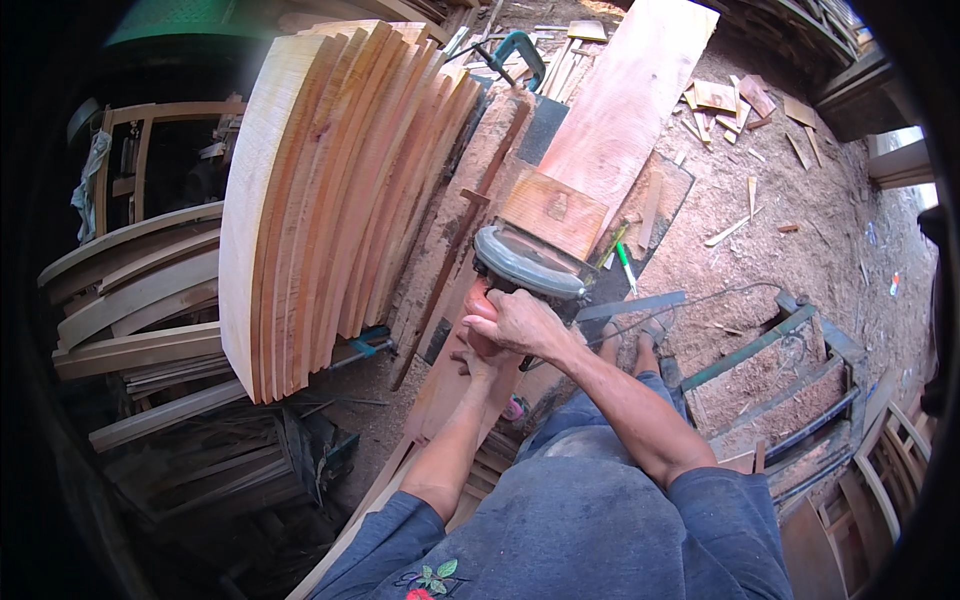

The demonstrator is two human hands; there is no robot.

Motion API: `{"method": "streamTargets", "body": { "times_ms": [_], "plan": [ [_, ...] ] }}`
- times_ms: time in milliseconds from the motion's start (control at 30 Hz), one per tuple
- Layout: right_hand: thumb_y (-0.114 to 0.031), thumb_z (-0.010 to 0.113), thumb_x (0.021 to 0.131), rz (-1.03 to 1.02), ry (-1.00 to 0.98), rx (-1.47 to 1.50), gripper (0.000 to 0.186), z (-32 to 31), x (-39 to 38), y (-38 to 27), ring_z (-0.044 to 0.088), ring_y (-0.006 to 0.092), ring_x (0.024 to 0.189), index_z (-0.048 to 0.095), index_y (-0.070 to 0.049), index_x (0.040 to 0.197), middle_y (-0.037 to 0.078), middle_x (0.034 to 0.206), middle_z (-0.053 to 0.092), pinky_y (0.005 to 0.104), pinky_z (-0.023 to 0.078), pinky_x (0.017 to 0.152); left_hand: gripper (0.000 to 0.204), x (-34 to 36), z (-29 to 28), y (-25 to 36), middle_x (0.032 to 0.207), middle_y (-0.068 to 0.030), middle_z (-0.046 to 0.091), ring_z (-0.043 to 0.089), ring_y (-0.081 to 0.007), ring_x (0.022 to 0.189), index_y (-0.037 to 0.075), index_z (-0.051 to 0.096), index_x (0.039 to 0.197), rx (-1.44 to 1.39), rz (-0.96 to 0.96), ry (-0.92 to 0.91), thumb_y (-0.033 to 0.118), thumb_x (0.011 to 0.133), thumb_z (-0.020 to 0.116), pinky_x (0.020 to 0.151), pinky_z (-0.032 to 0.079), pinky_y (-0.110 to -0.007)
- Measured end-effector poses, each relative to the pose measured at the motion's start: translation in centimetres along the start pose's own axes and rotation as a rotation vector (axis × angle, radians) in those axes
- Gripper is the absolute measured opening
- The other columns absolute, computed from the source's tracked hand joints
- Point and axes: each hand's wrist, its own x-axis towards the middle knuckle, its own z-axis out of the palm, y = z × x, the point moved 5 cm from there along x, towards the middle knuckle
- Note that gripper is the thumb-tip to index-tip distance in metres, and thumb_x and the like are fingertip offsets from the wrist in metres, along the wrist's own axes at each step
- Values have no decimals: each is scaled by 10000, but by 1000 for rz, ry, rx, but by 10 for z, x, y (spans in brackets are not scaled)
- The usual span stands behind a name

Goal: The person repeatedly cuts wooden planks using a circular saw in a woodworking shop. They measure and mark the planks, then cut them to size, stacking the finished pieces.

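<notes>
— Gripping the round grey-and-black handheld circular saw (528, 265), is that what both hands are doing?

— The right hand (522, 322) is, with its fingers wrapped narrow over the orange grip at the rear, probably so the push runs straight behind the tool. The left hand (478, 358) lies underneath it; whether its fingers hold anything, I cannot tell.

— Where does the saw sit?

— On the reddish sawn plank (470, 330), which rests flat on the rough sawdust-covered surface (500, 150), so the timber is carried along its length.

— And around it?

— A green-handled pencil (626, 266) lies just to the right, within reach. A row of pale curved boards (330, 190) stands on edge at the left, leaning together. Offcuts (735, 100) litter the sawdust floor beyond.
</notes>
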Motion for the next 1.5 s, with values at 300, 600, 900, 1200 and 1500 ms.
{"method": "streamTargets", "body": {
  "times_ms": [300, 600, 900, 1200, 1500],
  "plan": [
    [-659, 578, 945, -8, -19, -2, 721, 4, 10, -1, 693, 499, 883, 669, 55, 983, 320, 885, 699, 548, 554, 782, 1357, -13, -28, 9, 1721, -181, 34, 137, -687, 1454, 240, -42, 1666, -189, 25, 31, 965, 678, 541, 1114, 300, -763],
    [-645, 592, 944, -28, -31, 9, 719, 7, 20, -1, 693, 502, 876, 662, 70, 965, 326, 889, 699, 545, 550, 772, 1174, -21, -27, 17, 1694, -262, 84, 136, -647, 1480, 189, -5, 1668, 284, 107, -180, 889, 835, 435, 1069, 315, -804],
    [-644, 608, 947, -64, 9, 53, 725, 11, 40, -10, 672, 519, 850, 644, 81, 951, 337, 843, 676, 536, 524, 753, 1091, 21, 50, -18, 1645, -374, 72, 28, -711, 1451, 87, 41, 1646, -153, -130, -136, 659, 896, 588, 1094, 232, -813],
    [-641, 614, 942, -94, -9, 36, 734, 13, 64, -23, 682, 514, 899, 658, 92, 950, 335, 861, 684, 533, 532, 784, 1532, -14, 2, -1, 1587, -478, 13, 20, -667, 1481, 53, 14, 1636, -374, -245, -87, 757, 565, 851, 1131, 230, -758],
    [-621, 634, 936, -79, 94, -39, 649, -2, 13, -22, 686, 502, 866, 688, 25, 968, 309, 846, 691, 547, 525, 759, 1629, -26, -34, 5, 1586, -482, 15, 64, -662, 1484, 58, -13, 1637, -579, -287, -45, 737, 481, 912, 1157, 237, -720]
  ]
}}
